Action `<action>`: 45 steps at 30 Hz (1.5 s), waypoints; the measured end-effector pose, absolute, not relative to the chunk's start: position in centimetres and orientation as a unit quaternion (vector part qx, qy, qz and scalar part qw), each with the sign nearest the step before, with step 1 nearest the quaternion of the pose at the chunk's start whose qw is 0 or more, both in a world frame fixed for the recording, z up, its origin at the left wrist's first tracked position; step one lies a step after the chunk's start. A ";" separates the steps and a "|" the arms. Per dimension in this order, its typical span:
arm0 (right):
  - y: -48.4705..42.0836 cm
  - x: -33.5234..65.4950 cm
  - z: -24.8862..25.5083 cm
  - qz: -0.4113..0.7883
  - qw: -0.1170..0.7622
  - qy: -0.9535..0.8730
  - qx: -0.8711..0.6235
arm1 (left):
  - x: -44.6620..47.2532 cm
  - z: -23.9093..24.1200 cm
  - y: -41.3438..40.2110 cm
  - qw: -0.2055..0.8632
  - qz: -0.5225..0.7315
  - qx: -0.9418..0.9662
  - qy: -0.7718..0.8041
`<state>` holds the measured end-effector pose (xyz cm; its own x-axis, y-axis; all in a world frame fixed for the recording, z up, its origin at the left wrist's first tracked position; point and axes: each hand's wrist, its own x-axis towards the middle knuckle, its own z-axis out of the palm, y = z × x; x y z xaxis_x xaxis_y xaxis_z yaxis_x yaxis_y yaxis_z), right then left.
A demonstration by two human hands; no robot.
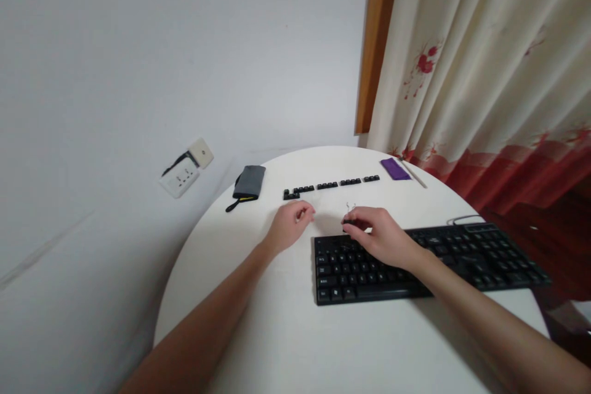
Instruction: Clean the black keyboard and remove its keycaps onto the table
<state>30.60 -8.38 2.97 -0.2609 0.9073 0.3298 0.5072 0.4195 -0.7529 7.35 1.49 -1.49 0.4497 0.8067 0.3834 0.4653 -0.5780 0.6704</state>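
A black keyboard [462, 255] lies on the round white table [286, 332], its left end near the middle. My right hand [381, 235] rests over the keyboard's upper left corner, fingers pinched on a small wire keycap puller [350, 208] with a dark keycap under it. My left hand [290, 225] sits just left of the keyboard on the table, fingers curled loosely, and I cannot make out anything in it. A row of removed black keycaps [330, 185] lies in short groups beyond both hands.
A grey pouch [249, 181] with a black cord lies at the table's far left. A purple card [395, 168] and a thin stick [414, 174] lie at the far right. A wall socket [184, 169] is on the wall. A curtain [484, 61] hangs at the right.
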 end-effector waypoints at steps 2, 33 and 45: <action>-8.5 30.4 3.1 0.248 0.362 -0.770 -0.462 | 8.2 -0.7 0.0 0.228 0.290 0.862 0.349; -6.7 29.3 -0.7 0.254 0.372 -0.720 -0.528 | 10.4 -0.9 -3.0 0.247 0.195 0.908 0.276; -7.8 28.7 0.2 0.259 0.508 -0.642 -0.513 | 11.2 -0.5 -3.7 0.262 0.369 0.839 0.302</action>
